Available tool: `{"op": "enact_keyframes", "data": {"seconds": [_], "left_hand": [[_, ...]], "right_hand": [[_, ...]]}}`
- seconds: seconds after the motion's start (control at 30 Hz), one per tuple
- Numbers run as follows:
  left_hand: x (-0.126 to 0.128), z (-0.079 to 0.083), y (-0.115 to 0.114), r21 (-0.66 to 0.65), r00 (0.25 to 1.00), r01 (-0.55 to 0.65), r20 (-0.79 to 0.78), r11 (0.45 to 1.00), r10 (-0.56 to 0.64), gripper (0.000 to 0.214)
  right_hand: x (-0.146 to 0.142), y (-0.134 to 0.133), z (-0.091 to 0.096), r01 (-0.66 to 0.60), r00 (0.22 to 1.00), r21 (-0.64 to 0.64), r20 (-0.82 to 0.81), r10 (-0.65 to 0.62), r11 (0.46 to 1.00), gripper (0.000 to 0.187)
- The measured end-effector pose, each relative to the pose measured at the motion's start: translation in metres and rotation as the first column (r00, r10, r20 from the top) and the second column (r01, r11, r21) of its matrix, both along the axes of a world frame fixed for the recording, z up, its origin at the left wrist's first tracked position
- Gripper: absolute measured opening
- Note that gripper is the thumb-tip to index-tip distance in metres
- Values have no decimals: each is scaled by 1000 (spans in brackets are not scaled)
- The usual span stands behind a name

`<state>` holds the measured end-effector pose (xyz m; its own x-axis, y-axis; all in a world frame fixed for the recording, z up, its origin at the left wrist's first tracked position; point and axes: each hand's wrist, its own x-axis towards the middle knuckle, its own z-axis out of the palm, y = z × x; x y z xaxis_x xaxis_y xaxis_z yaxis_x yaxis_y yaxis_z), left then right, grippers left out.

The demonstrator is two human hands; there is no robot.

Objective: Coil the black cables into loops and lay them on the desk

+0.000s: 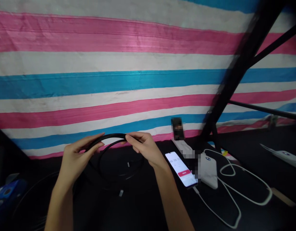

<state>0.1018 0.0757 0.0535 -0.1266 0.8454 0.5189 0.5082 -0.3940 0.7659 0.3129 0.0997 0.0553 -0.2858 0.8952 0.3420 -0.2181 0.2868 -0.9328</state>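
A coiled black cable (pixel 111 136) hangs in loops between my two hands, in front of the striped sheet. My left hand (pixel 78 152) grips the coil's upper left side, thumb on the near side and fingers behind. At the upper right of the same coil, my right hand (pixel 143 146) is closed around the strands. The lower loops drop towards the black table and blend into it. Small pale tags (pixel 121 193) show near the bottom of the coil; whether they are fixed to it I cannot tell.
Right of my arm lies a lit phone (pixel 181 170) with a timer. Beside it is a white power bank (pixel 209 171) with a looping white cable (pixel 234 205). A blue package (pixel 8 195) sits at the left. Dark frame bars (pixel 229 86) slant upward at the right.
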Motion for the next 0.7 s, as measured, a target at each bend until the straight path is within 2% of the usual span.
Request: {"op": "enact_keyframes", "data": {"seconds": [0.17, 0.33, 0.47, 0.57, 0.7], "left_hand": [[0, 2, 1, 147, 995, 51, -90, 988, -38, 15], [-6, -4, 9, 169, 994, 31, -106, 985, -13, 15], [-10, -2, 8, 218, 994, -14, -107, 976, 38, 17], [-14, 1, 5, 138, 998, -16, -60, 990, 24, 21], [-26, -2, 1, -73, 998, 45, 36, 996, -42, 22]], "right_hand": [[5, 0, 5, 52, 999, -14, 12, -52, 999, 22], [4, 23, -12, 63, 995, -80, -78, -69, 995, 26], [11, 38, -22, 58, 986, -156, -147, -81, 986, 30], [17, 38, -20, 74, 982, -167, -160, -101, 983, 33], [24, 35, -16, 168, 968, -124, -165, -187, 978, 34]]}}
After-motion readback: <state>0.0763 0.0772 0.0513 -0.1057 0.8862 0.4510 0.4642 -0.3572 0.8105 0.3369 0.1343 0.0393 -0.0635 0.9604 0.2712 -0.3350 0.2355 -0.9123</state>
